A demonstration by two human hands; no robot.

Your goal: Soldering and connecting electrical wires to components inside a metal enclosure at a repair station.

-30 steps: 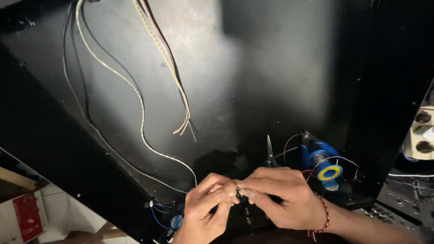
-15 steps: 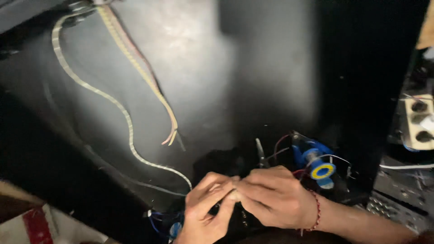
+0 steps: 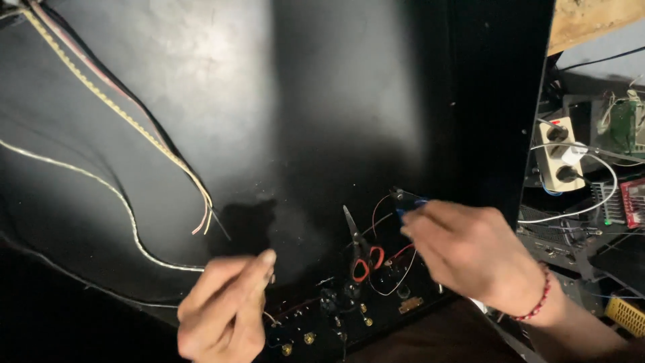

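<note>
Fingers (image 3: 263, 263) of your left hand (image 3: 225, 312) pinch, seemingly, a thin wire; your right hand (image 3: 470, 252) clamps a small blue part (image 3: 405, 199) above red-handled scissors (image 3: 363, 252).

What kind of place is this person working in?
Probably an electronics repair workshop. Small red-handled scissors and loose thin wires lie on a large black panel, and a cream power strip with plugs sits beside a bare green circuit board.

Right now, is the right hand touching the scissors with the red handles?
Apart. The head view shows bare black panel between the right hand and the scissors.
</note>
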